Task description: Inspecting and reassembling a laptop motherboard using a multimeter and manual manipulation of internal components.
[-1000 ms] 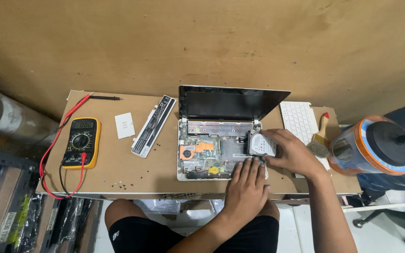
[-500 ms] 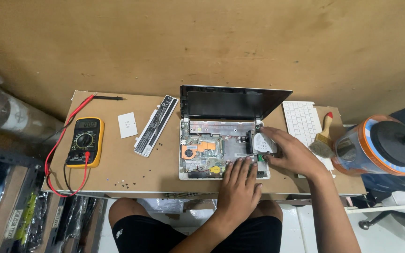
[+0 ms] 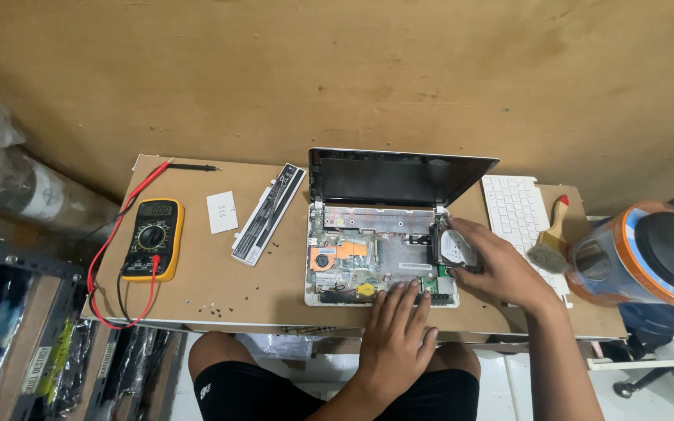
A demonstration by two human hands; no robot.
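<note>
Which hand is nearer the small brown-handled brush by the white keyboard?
Right. The right hand, gripping the round silver hard drive, lies just left of the brush; the left hand rests farther left.

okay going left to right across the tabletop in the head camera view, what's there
yellow multimeter → small white card → long white battery pack → opened laptop → hard drive under the right hand → white keyboard → brush → orange-rimmed jug
</note>
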